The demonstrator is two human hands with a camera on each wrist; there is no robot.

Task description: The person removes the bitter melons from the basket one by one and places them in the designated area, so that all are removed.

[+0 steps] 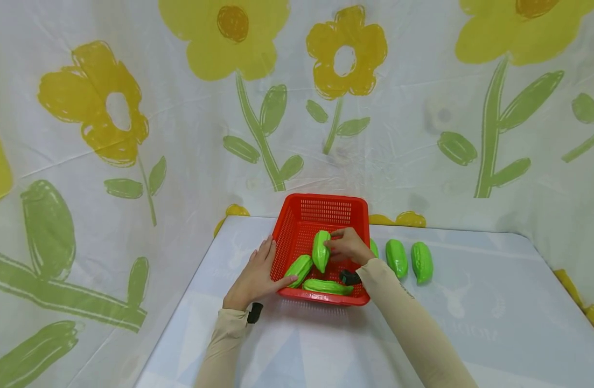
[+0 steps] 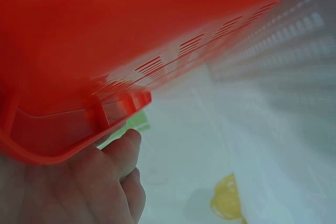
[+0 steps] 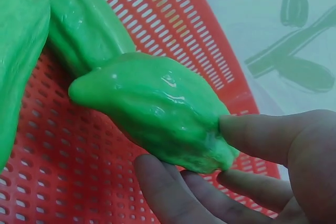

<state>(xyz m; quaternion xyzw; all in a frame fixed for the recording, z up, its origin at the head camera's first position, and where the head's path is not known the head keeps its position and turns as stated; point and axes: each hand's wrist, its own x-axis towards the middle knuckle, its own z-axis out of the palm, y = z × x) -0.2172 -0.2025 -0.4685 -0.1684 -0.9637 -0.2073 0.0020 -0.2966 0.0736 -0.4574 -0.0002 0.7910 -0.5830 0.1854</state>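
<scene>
A bright green, glossy, ridged gourd (image 1: 321,250) hangs over the inside of a red slotted plastic basket (image 1: 326,198). My right hand (image 1: 351,247) pinches it near one end, thumb on one side and fingers on the other; the gourd's tapered tip (image 3: 84,92) points away from the hand in the right wrist view. Two more green gourds lie in the basket: one slanted (image 1: 299,269) near the left wall, another (image 1: 328,287) lengthwise along the near wall. At the near-left corner, my left hand (image 1: 255,280) holds the basket rim, thumb reaching over it, some fingers beneath (image 2: 126,153).
Right of the basket, two green gourds (image 1: 397,258) (image 1: 421,262) lie on the pale patterned table (image 1: 490,334), with a third (image 1: 374,248) partly hidden behind the basket's edge. A flower-printed curtain (image 1: 398,140) closes off the back and left.
</scene>
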